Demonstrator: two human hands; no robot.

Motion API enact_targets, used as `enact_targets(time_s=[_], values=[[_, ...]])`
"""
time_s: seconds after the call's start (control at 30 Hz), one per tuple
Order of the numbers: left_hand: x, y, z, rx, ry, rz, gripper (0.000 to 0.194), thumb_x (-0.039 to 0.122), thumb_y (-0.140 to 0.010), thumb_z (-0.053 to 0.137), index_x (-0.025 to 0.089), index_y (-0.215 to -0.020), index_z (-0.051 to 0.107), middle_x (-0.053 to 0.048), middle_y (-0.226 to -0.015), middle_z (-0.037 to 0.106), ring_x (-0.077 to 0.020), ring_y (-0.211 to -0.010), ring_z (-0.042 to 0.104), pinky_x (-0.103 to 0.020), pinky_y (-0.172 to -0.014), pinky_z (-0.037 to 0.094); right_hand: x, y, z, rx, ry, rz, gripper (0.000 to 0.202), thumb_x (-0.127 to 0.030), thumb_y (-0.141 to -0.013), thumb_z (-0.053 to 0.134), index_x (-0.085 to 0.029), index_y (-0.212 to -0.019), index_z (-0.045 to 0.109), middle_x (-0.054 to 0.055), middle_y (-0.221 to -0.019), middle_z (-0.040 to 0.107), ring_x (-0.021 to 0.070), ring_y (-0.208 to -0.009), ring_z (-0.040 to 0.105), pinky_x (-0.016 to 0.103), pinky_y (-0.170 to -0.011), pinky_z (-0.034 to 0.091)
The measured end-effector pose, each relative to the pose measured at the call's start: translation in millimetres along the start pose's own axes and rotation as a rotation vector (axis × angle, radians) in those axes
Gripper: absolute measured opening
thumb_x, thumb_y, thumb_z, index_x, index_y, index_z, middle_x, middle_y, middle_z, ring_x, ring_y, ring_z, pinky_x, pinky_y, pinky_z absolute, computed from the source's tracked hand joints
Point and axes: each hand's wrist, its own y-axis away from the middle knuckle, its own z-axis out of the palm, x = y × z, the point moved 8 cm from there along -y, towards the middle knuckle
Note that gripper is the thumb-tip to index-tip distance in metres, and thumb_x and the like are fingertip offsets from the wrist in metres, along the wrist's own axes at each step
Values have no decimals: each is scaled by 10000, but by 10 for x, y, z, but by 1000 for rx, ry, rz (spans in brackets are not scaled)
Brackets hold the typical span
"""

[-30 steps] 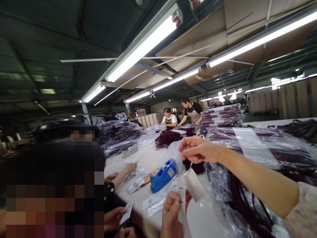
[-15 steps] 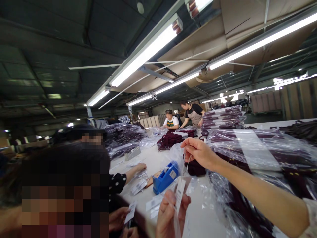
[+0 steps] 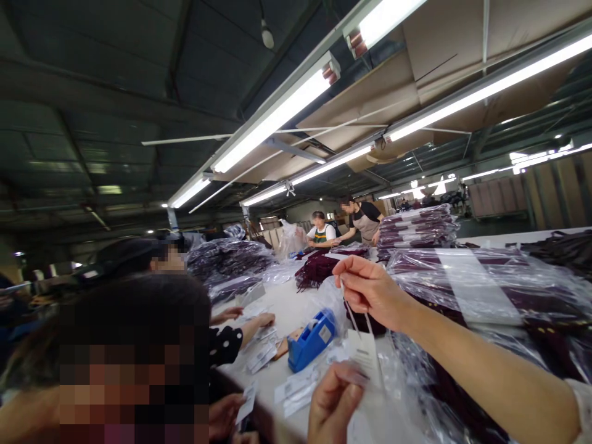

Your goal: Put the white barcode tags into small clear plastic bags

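A white hang tag (image 3: 364,353) with small print hangs on a looped white string (image 3: 350,316). My right hand (image 3: 370,290) pinches the top of the loop between thumb and fingertips, above the table. Below it, my left hand (image 3: 335,394) has its thumb and forefinger closed on the tag's lower left edge. The string's two strands run taut down to the tag. Just left of the tag stands a blue tape dispenser (image 3: 311,342), and white labels (image 3: 296,387) lie on the table beneath.
Plastic-wrapped maroon garments (image 3: 499,280) are piled on the right, with a taller stack (image 3: 416,228) behind. A co-worker (image 3: 139,308) leans in close at left, a hand (image 3: 226,413) holding a label. Two people (image 3: 363,222) work at the far end of the white table (image 3: 282,296).
The tag has turned its printed face toward me and moved right, now hanging below my right hand. My left hand has shifted right with it. A co-worker's second hand has appeared over the labels.
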Motion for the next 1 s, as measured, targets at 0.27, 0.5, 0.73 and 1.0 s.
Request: enact_targets(time_s=[0.27,0.5,0.73,1.0], values=[[111,2,162,1,-39,35,98,283,-695,732,221,-649,673,-77,-1263,616,-352,-1303,392,-439,-1070,252,-125,110,173,-108,-52,32,115,-222,-790,685,-186,-878,620,-21,-770,567,22,-455,374,140,-354,197],[-56,32,395,-184,169,-77,109,284,-670,768,197,-631,714,-90,-1022,727,-267,-940,612,-351,-866,407,-127,165,244,-184,-43,67,101,-227,-817,670,-186,-885,608,-17,-782,582,19,-445,386,141,-355,208],[-275,145,618,-362,404,-178,101,270,-629,801,196,-649,734,-63,-818,725,-139,-610,577,-234,-574,348,-146,172,201,-256,-33,51,90,-202,-834,653,-187,-903,598,-27,-777,596,10,-421,387,132,-349,200],[-84,106,298,-161,-285,25,192,341,-768,711,163,-699,685,-17,-705,592,-129,-659,518,-218,-612,365,-237,300,-85,-233,142,116,231,-424,-901,568,-197,-936,590,-35,-634,597,43,-399,463,142,-359,304]])
